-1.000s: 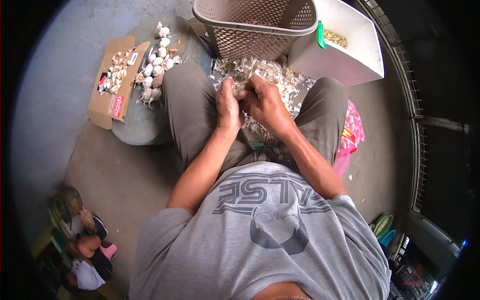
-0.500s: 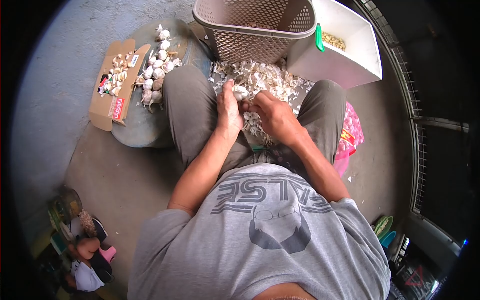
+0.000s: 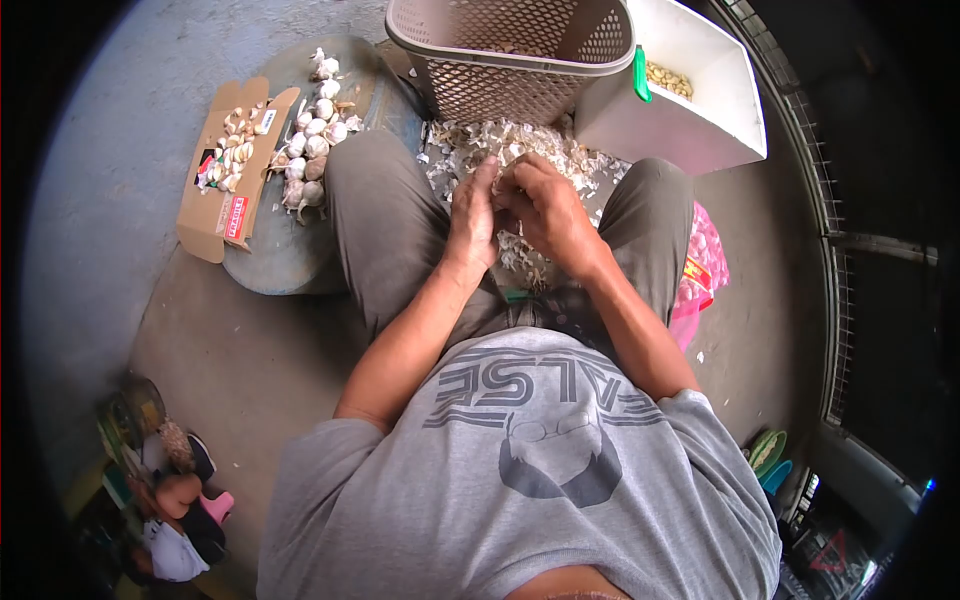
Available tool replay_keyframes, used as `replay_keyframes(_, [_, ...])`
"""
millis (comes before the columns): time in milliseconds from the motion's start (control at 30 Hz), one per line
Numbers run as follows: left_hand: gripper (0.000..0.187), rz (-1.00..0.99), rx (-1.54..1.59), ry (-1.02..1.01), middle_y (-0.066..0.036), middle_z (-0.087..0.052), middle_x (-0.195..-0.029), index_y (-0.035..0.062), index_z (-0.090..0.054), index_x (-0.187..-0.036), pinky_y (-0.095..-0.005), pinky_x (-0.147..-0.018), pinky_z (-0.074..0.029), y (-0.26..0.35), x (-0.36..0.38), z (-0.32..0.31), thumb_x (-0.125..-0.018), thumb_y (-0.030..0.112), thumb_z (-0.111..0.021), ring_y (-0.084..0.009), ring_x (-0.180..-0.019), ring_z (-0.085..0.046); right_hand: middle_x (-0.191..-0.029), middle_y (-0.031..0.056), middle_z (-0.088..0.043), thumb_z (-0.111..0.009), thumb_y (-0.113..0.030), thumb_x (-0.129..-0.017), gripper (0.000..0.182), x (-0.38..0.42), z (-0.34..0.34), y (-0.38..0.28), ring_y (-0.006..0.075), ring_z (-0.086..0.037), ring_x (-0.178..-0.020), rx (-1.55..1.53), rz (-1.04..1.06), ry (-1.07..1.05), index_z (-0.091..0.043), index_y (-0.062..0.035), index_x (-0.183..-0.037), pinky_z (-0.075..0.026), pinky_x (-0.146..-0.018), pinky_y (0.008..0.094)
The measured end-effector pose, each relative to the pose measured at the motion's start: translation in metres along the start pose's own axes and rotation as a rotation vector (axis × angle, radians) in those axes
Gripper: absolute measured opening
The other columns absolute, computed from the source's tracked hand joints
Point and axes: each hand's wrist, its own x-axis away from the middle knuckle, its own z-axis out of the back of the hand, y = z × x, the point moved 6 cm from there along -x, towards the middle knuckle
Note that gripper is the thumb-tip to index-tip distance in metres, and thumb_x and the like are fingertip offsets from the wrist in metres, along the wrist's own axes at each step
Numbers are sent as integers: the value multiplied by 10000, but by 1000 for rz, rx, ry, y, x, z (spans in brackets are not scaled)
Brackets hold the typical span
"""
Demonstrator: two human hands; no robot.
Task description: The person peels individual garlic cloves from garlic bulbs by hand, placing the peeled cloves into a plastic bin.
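My left hand (image 3: 472, 212) and my right hand (image 3: 552, 212) are together between my knees, above a pile of papery garlic skins (image 3: 570, 155). Both hands are closed around a garlic bulb, now mostly hidden behind the fingers. My right hand's fingers curl over it from the right, while my left hand supports it from the left. Whole garlic bulbs (image 3: 317, 127) lie to the left on a round grey surface (image 3: 270, 265). Beside them, loose garlic cloves (image 3: 238, 153) rest in an opened cardboard box (image 3: 205, 215).
A brown perforated basket (image 3: 490, 90) stands behind the skins. Right of it, a white foam box (image 3: 680, 130) contains peeled cloves (image 3: 668, 80), with a green handle (image 3: 641, 75) at its rim. A pink mesh bag (image 3: 708, 250) lies by my right knee. Another person (image 3: 180, 500) is at lower left.
My right hand has moved slightly up and left, closing over the garlic bulb, which showed white in my left hand before. My left hand has turned and shifted a little right.
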Motion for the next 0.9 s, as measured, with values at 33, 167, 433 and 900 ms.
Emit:
replay_keyframes(33, [338,-15,-3,7,-13,-661,-944,101,-663,-1037,-297,-654,-517,-1,2,-3,-995,433,-611,-122,-814,-636,-934,139,-584,-667,58,-858,87,3,-2,-2,290,-631,-845,34,8,-19,-620,33,-926,-510,-753,376])
replay_keyframes(167, [340,77,191,130,-12,-662,-912,122,-651,-1028,-291,-572,-500,-5,-4,5,-1021,449,-554,-147,-744,-629,-1011,196,-592,-657,18,-861,124,13,-2,-2,408,-649,-903,12,5,-110,-608,65,-964,-528,-780,456])
replay_keyframes(433, [404,65,57,94,0,-602,-733,132,-603,-937,-324,-448,-476,-6,-5,4,-966,534,-624,-154,-543,-567,-981,178,-662,-658,-32,-897,106,17,14,27,361,-666,-908,306,-67,-178,-661,53,-959,-516,-802,405])
replay_keyframes(900, [407,-76,130,50,36,-552,-796,119,-573,-889,-259,-697,-483,18,9,-14,-1034,498,-547,-69,-753,-547,-835,269,-655,-561,-226,-1028,249,-10,-20,13,444,-651,-790,46,-151,-27,-561,23,-1013,-495,-700,486])
